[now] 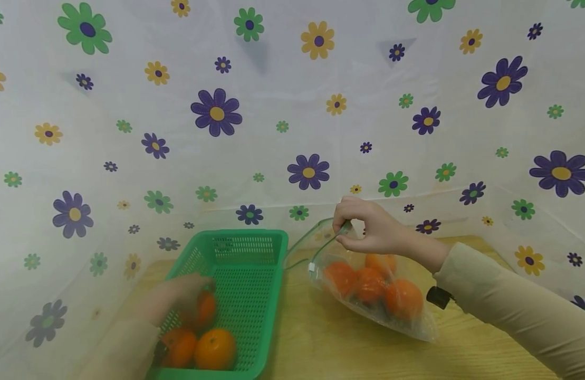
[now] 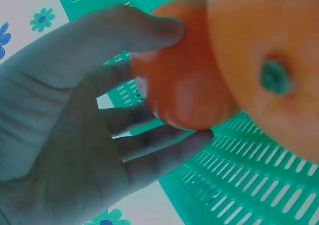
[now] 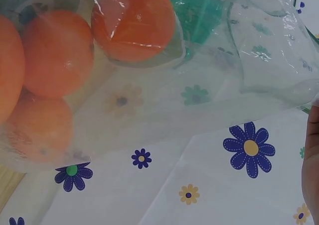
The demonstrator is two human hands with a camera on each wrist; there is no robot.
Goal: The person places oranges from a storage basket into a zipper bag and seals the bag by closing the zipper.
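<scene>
In the head view my left hand (image 1: 178,298), blurred, is inside the green plastic basket (image 1: 279,285). It holds an orange (image 1: 207,309) above the basket floor. The left wrist view shows the thumb on the near side of that orange (image 2: 184,80), with the fingers behind and below it. Two more oranges, one of them here (image 1: 215,349), lie at the basket's near end. My right hand (image 1: 373,227) pinches the green-edged opening of a clear zip bag (image 1: 415,328) and lifts it. Several oranges (image 1: 403,298) sit inside the bag.
Basket and bag stand side by side on a wooden table (image 1: 330,353), the bag on the right. A white sheet with printed flowers (image 1: 273,153) hangs behind and along both sides. A small black slider or strap piece (image 1: 438,297) shows at my right sleeve.
</scene>
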